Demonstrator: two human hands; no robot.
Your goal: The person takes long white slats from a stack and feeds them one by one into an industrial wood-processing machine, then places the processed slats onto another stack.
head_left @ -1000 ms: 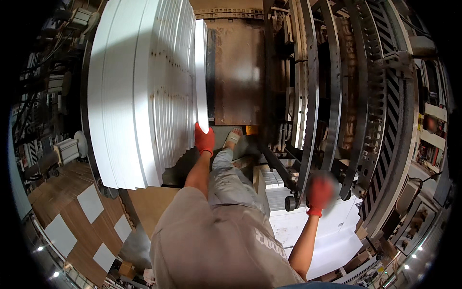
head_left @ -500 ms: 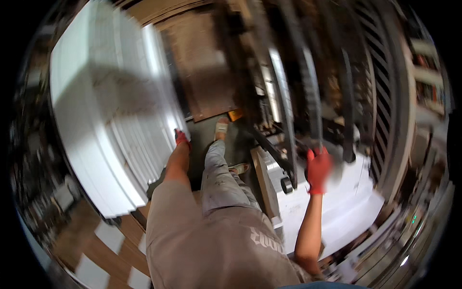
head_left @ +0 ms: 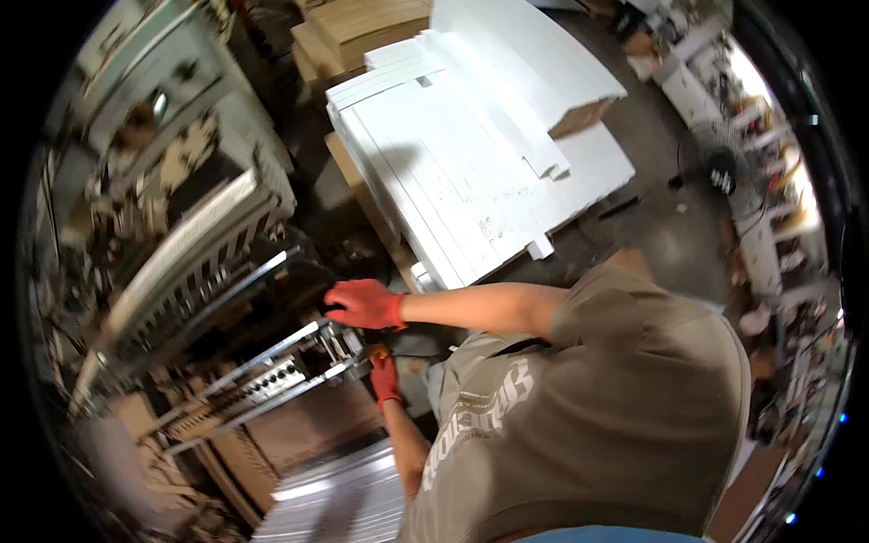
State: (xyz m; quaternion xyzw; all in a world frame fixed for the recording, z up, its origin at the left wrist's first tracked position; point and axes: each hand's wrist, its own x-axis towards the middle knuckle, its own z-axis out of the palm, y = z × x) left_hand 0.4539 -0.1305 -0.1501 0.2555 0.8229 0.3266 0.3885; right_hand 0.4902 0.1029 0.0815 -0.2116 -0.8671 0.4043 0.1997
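Both my hands wear red gloves and are close together at the end of a machine with metal rails (head_left: 299, 339). My right hand (head_left: 367, 303) hovers over the rail end, its fingers loosely bent and apart, with nothing visible in them. Just below it, my left hand (head_left: 385, 377) is beside a small orange part (head_left: 377, 351) at the machine's end. Its fingers are partly hidden, so whether it grips that part cannot be seen. Ahead of my right arm lies a stack of white panels (head_left: 434, 172), with a raised, angled white piece (head_left: 534, 63) on top.
At the lower left is a stack of pale panels (head_left: 339, 502), next to brown boards (head_left: 299, 425). A curved, slotted machine frame (head_left: 195, 253) stands to the left. Cardboard (head_left: 367, 32) is piled at the back. Along the right runs cluttered shelving (head_left: 769, 181), with a fan (head_left: 720, 167) near it.
My view and body have turned to the right. My hands, earlier wide apart beside the pale panel stack and over the white panels, are now close together at the rail end.
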